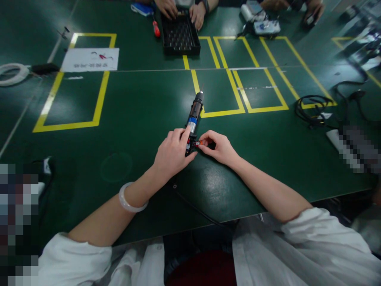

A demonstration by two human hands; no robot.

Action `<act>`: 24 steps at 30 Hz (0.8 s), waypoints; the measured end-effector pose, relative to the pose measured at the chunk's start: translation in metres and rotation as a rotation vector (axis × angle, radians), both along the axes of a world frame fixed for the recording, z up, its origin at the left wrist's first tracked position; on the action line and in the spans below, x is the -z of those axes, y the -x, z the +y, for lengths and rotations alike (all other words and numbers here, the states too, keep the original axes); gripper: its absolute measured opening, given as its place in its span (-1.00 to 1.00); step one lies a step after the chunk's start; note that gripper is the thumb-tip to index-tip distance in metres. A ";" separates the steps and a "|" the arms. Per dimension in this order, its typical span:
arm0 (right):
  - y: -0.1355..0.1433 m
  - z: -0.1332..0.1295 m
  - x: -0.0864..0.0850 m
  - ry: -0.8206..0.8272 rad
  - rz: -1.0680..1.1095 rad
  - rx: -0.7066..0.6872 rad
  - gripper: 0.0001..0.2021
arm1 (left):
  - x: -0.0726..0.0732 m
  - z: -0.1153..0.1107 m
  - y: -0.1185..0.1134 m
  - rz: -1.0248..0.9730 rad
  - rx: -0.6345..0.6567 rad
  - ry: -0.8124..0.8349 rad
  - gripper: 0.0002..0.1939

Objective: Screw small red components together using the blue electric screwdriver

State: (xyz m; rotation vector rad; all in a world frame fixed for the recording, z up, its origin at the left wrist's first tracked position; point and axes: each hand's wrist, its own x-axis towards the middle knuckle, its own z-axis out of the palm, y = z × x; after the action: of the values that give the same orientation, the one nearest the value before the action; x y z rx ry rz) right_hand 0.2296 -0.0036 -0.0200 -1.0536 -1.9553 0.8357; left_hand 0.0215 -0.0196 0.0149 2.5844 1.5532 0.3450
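Note:
On the green table lies what looks like a partly uncased electric screwdriver, its thin tip pointing away from me. It has a black front, a blue and silver middle, and small red and black parts exposed at the near end. My left hand is closed around that near end and covers part of it. Beside it, my right hand pinches a small orange-red part between thumb and fingertips. This part touches or nearly touches the tool's right side; whether a wire joins them I cannot make out.
Across the table, another person's hands are at a black tray, near a red-handled screwdriver. A coiled black cable lies right, a white tape roll left. A dark cord runs over the near edge.

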 end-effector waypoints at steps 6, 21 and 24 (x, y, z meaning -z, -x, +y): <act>0.001 0.000 0.000 0.006 0.024 0.001 -0.92 | 0.000 -0.002 0.000 0.030 -0.012 -0.034 -0.22; 0.004 0.000 0.001 0.049 0.043 -0.049 -0.92 | 0.002 -0.003 -0.001 0.063 -0.030 -0.068 -0.21; 0.003 0.000 0.001 0.009 0.035 -0.056 -0.93 | 0.003 -0.002 -0.001 0.046 -0.042 -0.044 -0.20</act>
State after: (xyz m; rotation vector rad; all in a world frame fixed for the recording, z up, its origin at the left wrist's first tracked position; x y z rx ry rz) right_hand 0.2267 -0.0036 -0.0215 -0.9872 -1.9608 0.8881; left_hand 0.0223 -0.0220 0.0120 2.6141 1.6346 0.3302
